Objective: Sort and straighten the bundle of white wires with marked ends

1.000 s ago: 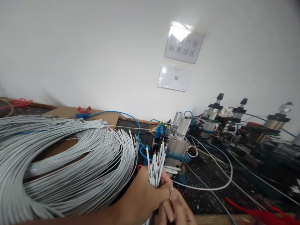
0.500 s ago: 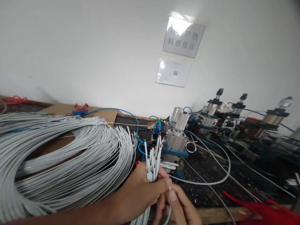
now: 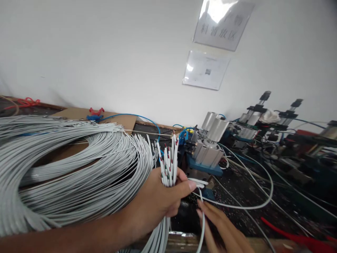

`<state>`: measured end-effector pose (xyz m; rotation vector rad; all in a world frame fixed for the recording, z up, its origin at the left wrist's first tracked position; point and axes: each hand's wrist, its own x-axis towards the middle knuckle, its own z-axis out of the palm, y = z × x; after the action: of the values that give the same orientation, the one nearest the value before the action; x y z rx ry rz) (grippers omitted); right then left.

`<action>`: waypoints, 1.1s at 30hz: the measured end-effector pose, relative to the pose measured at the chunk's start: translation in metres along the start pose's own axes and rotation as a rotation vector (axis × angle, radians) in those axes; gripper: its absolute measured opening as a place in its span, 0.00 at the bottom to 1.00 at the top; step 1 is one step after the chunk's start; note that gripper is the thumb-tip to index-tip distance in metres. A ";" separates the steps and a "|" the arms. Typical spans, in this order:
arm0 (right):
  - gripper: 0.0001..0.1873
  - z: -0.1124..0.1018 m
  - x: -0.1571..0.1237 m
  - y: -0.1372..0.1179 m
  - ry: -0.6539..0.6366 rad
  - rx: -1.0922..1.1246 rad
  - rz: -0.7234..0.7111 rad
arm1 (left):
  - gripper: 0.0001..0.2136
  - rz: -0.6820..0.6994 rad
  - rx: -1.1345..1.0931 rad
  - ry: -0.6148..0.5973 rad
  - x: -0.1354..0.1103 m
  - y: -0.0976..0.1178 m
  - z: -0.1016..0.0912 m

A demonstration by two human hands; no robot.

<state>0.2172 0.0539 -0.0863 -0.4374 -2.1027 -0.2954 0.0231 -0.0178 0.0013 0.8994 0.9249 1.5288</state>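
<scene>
Left hand [image 3: 160, 202] clamped on upright wire bundle [image 3: 168, 165] beside the coil [image 3: 73, 175]; right hand [image 3: 221, 228], fingers loose, drawing one wire [image 3: 202, 218] down, likely mid-sorting; next needs a clean pinch.

Head view, downward (close) over workbench [image 3: 237, 214]

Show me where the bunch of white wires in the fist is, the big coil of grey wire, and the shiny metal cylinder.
bunch of white wires [image 3: 168, 165]: head view, on the stripped ends above the fist.
coil of grey wire [image 3: 79, 196]: head view, on its near loops.
metal cylinder [image 3: 210, 149]: head view, on its ribbed body.
</scene>
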 end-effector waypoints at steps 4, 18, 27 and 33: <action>0.14 0.003 -0.003 0.011 -0.101 -0.013 -0.014 | 0.12 -0.006 -0.101 -0.024 -0.007 0.007 0.002; 0.10 0.009 0.030 -0.012 0.010 -0.020 0.206 | 0.10 -0.002 0.018 -0.057 -0.014 0.012 0.005; 0.13 0.011 0.037 -0.017 0.005 -0.040 0.288 | 0.11 -0.005 -0.021 -0.089 -0.016 0.012 0.006; 0.12 0.012 0.037 -0.016 0.045 -0.061 0.281 | 0.12 -0.033 -0.072 -0.094 -0.017 0.012 0.005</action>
<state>0.1830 0.0507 -0.0623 -0.7472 -1.9624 -0.2028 0.0245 -0.0353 0.0131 0.8920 0.8083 1.4705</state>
